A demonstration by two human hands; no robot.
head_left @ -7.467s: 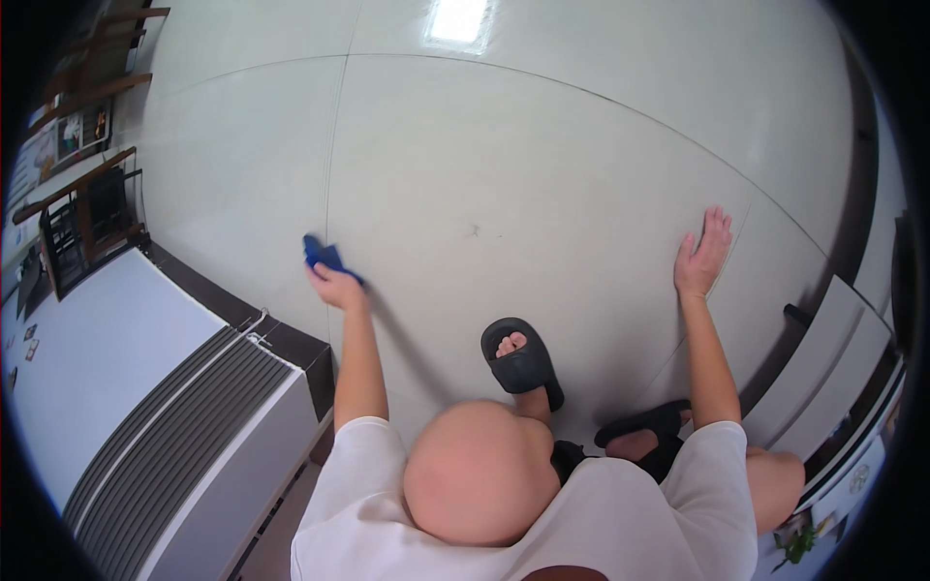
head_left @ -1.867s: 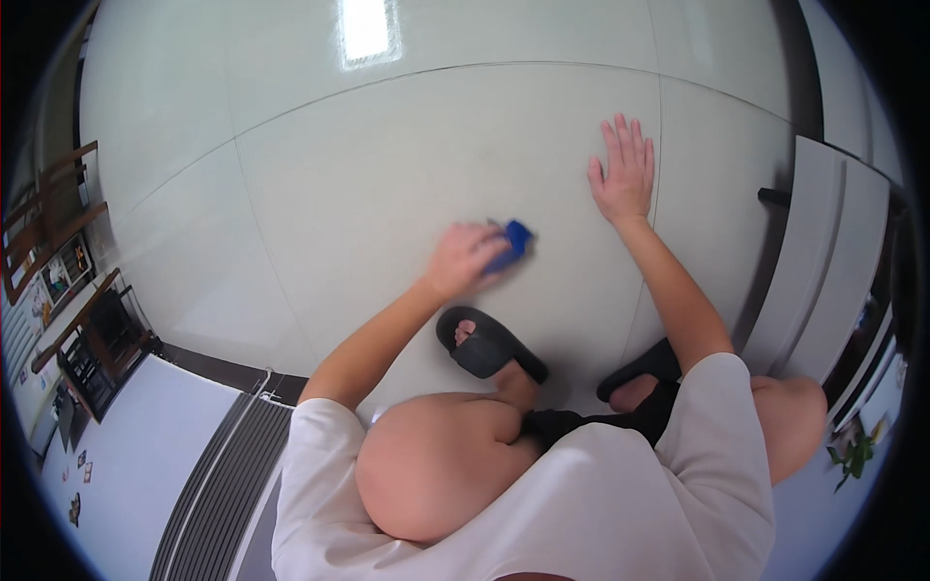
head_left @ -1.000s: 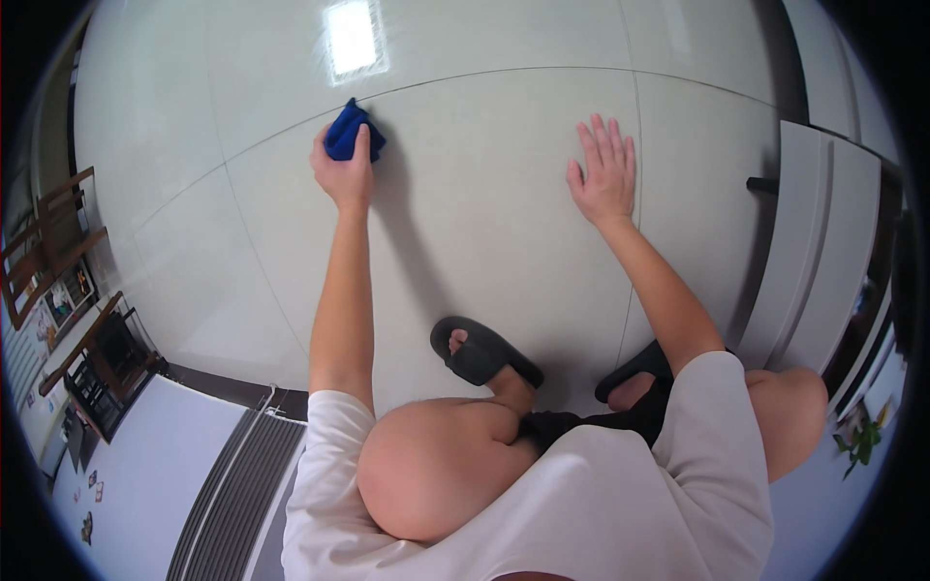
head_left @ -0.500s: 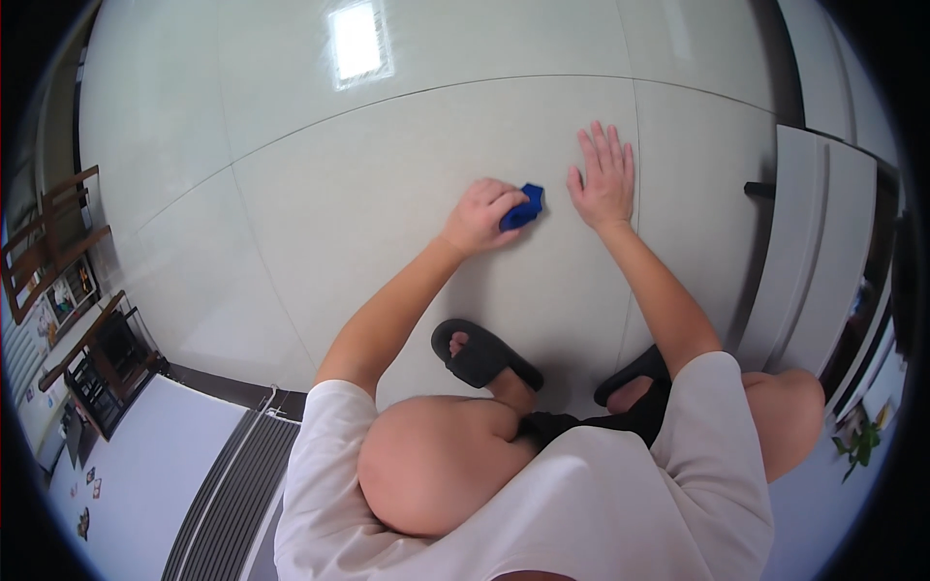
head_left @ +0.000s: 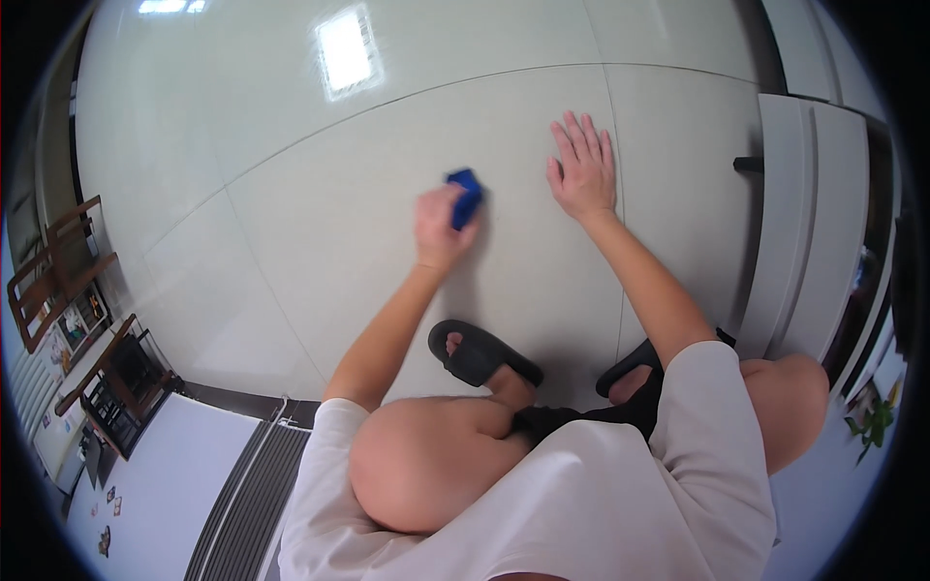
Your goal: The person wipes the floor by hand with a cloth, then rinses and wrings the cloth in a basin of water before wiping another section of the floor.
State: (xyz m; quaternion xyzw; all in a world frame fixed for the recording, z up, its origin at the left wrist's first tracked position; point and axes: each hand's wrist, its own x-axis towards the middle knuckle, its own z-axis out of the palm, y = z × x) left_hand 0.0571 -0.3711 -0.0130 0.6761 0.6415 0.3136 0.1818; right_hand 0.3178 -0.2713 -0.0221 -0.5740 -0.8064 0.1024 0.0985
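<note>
My left hand is closed around a small, dark blue folded cloth. Part of the cloth sticks out past the fingers on the right side, and motion blurs both a little. They are low over the pale tiled floor; whether the cloth touches it is hard to make out. Over to the right, my right hand lies palm down on the floor with its fingers stretched and spread, holding nothing.
A pale drawer front with a dark handle stands along the right. My feet in black slippers are close below the hands. Wooden chairs are at the far left, a green plant at the lower right.
My left hand has moved to the left with the blue cloth and turned more upright. My right hand stays spread on the floor; the whole view has shifted slightly.
</note>
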